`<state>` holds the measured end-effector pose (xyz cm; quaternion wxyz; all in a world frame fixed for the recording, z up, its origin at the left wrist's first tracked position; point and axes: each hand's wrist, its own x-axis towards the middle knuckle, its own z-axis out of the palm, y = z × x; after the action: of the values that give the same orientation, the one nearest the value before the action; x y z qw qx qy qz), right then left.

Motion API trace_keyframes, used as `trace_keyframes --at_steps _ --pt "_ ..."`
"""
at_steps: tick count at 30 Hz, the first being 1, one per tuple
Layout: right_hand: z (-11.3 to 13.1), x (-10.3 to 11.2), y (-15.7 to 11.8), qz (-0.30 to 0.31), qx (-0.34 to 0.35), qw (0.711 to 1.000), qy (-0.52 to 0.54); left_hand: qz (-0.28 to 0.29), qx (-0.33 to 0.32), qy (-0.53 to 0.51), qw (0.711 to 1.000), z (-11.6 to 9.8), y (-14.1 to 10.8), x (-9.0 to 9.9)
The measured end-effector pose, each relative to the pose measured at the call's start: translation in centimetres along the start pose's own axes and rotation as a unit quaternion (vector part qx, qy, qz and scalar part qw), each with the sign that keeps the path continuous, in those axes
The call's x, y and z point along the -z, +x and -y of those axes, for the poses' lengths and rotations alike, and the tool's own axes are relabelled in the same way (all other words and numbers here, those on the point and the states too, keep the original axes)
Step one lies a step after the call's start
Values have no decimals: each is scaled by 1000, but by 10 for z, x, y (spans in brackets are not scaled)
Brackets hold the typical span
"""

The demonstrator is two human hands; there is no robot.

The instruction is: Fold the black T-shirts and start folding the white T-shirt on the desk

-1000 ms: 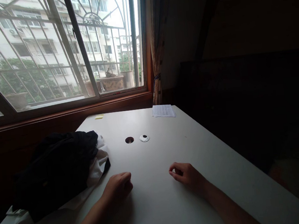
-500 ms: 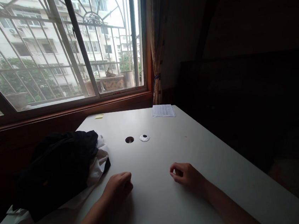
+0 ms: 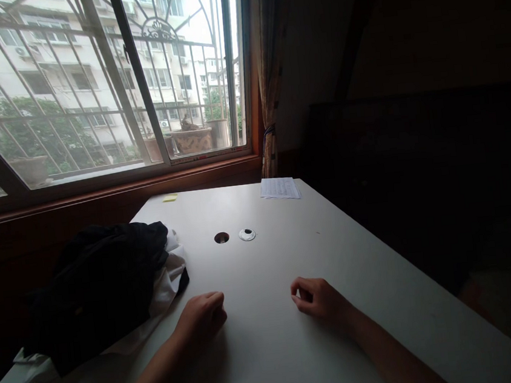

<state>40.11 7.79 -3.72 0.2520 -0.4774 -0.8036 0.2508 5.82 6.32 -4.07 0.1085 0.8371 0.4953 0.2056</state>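
Observation:
My left hand point(image 3: 203, 314) rests on the white table point(image 3: 264, 361) with its fingers curled into a loose fist, and no object shows in it. Close by on its left lies a heap of black cloth point(image 3: 97, 293), with white cloth point(image 3: 167, 283) partly under it. To the right, my right hand point(image 3: 319, 297) lies on the tabletop, fingers bent round toward the thumb. A gap shows inside that curl, with nothing in it. Bare tabletop separates the two hands, and neither touches the cloth.
Beyond the hands are a round hole point(image 3: 221, 238) in the tabletop and a round white cover point(image 3: 246, 234) beside it. Printed papers point(image 3: 279, 189) and a yellow note point(image 3: 170, 198) lie by the far edge. Behind stand a barred window point(image 3: 88, 81) and a tied curtain point(image 3: 270, 135).

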Motion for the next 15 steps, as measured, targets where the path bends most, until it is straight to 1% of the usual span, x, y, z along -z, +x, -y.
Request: trace_keyframes --at_steps 2,4,7,9,11,12,13,15 --pt "-1 0 0 -1 2 1000 5 -26 -10 28 999 -2 0 6" --pt "-1 0 0 -2 4 1000 11 -79 -23 60 995 -5 0 19" --pt "-1 2 0 -2 5 1000 16 -169 -27 109 979 -4 -1 49" --pt "0 2 0 0 4 1000 18 -210 -7 159 965 3 -3 70" --pt "-1 3 -1 3 6 1000 17 -222 40 233 946 16 -8 86" --pt "-1 3 -1 5 8 1000 16 -215 69 273 935 24 -11 91" --pt "-2 3 0 6 10 1000 15 -202 97 309 924 34 -15 93" --pt "-3 2 -1 7 11 1000 13 -167 142 361 906 53 -20 90"
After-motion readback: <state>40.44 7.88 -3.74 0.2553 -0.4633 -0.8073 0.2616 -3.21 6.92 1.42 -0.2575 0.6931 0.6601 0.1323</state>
